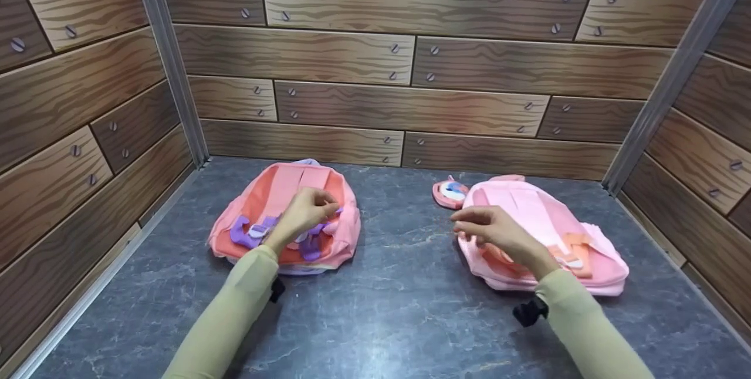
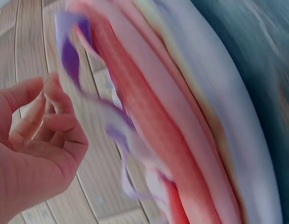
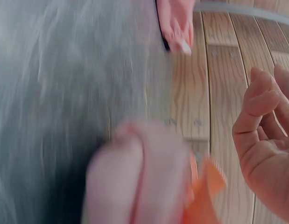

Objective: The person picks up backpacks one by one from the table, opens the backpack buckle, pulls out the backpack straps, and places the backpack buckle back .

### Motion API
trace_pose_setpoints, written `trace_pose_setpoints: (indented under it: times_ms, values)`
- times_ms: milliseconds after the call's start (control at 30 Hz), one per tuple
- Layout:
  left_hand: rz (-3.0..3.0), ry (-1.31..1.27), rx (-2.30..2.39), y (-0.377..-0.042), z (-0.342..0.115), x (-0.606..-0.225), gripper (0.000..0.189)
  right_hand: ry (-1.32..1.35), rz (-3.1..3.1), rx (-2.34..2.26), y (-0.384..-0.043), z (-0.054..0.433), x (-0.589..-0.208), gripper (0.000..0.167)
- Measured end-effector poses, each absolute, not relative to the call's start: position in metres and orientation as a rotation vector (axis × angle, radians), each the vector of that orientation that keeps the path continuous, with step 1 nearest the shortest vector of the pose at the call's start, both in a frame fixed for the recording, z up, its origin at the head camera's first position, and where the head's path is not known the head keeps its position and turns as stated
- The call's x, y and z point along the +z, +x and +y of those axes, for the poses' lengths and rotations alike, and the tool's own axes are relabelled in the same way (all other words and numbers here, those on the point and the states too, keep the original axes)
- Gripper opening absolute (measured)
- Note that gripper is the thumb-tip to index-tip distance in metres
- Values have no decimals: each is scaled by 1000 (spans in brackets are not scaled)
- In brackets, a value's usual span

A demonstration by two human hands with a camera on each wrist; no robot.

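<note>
Head view shows two fabric backpacks lying on the grey marbled bench (image 1: 399, 297), well apart, each with its strap side up. On the person's left is a coral-pink backpack with a lilac edge (image 1: 276, 194), its purple webbing straps (image 1: 243, 235) loose across the lower part. On the right lies a pale pink backpack (image 1: 537, 212), with orange webbing straps (image 1: 579, 250) near its lower edge. A small rounded coral pouch with a white-and-blue picture (image 1: 452, 191) sits right beside its upper left side; whether it is attached cannot be told.

The left hand (image 1: 308, 209) is over the coral-pink backpack, fingers loosely bent, with only a narrow space at most between thumb and index fingertip; the left wrist view shows nothing in it and a gap to the straps. The right hand (image 1: 497, 227) is over the left part of the pale pink backpack, relaxed and a little wider, also holding nothing.

As for progress, both backpacks appear fully set down, and neither is gripped. The straps look untidy, neither folded nor fastened together, so any arranging of them seems undone. Whether anything is inside either backpack cannot be told.
</note>
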State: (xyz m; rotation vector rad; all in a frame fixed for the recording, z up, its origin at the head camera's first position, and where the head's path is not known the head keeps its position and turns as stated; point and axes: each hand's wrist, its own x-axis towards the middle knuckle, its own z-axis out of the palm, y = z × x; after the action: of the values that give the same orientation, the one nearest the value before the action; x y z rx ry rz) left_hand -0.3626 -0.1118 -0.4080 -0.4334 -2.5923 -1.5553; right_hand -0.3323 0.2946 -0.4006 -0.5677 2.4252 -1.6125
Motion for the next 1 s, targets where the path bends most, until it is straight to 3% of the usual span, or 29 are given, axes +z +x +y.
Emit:
trace_pose_setpoints:
  times_ms: [267, 600, 1000]
  values:
    - [-2552, -505, -1579, -363, -64, -410, 11, -490, 2505, -1573, -328, 354, -393, 43]
    - [-2596, -575, -1659, -359, -3, -415, 12, -487, 2628, -1530, -317, 421, -392, 39]
    - [-2624, -697, -1847, -355, 51, -425, 14, -249, 2741, -1533, -305, 487, -401, 47]
